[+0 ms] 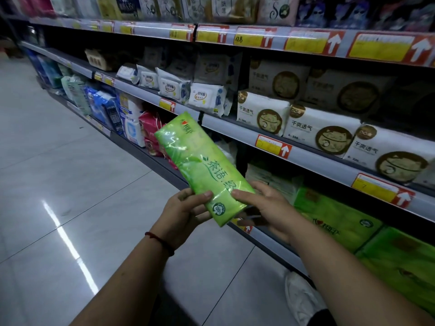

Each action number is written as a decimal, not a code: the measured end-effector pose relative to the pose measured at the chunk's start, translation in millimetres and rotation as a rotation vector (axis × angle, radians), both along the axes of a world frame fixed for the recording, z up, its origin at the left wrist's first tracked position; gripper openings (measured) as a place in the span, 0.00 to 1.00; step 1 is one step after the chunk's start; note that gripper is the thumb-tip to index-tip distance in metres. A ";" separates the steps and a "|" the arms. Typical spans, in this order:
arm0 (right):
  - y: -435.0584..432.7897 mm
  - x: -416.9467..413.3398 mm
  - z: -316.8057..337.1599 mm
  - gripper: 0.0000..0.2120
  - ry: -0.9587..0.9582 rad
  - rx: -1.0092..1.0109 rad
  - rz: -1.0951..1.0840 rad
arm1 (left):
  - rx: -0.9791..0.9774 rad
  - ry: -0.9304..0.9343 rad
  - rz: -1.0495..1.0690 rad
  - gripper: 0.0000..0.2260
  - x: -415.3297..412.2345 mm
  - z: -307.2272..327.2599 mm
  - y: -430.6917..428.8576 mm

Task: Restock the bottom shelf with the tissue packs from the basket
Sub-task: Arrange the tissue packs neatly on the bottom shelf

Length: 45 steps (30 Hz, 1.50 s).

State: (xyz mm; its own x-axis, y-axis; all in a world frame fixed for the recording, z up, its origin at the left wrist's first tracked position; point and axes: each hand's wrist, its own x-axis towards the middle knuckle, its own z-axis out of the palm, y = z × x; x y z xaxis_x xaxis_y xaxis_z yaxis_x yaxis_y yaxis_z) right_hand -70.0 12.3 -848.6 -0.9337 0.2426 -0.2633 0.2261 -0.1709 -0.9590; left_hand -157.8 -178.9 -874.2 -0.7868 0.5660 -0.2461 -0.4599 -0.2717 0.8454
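Observation:
A long green tissue pack (200, 165) is held up in front of the shelves, tilted with its far end up and to the left. My left hand (186, 215) grips its near end from the left, thumb on top. On the right side of that same end, my right hand (266, 208) holds the pack with its thumb on the face. The bottom shelf (266, 241) runs along the floor to the right, with more green tissue packs (339, 215) lying on it. No basket is in view.
The middle shelf (306, 151) above carries white packs with a cat print (322, 130) and small wipe packs (207, 97). Blue, white and red packs (131, 121) stand on the bottom shelf to the left. A glossy tiled floor (70, 184) lies left; a white shoe (301, 300) is below.

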 end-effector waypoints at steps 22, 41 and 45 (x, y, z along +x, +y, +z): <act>37.7 9.1 -13.0 0.07 -0.169 -0.091 -0.154 | -0.041 -0.034 0.209 0.23 -6.5 -27.0 33.2; 65.2 28.8 -74.5 0.15 -0.399 -0.184 -0.140 | -0.276 -0.056 -0.200 0.20 -12.2 -78.9 129.4; 75.8 15.8 -85.4 0.22 -0.405 -0.179 -0.136 | -0.261 -0.071 -0.196 0.21 -20.6 -95.8 144.0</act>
State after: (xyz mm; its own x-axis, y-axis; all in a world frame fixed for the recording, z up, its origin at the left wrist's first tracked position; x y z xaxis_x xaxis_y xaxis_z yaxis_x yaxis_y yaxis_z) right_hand -54.2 88.1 -934.1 -0.7096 0.2734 -0.6494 0.5407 -0.3798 -0.7506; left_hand -178.5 -34.9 -970.0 -0.6450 0.6153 -0.4531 -0.5424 0.0490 0.8387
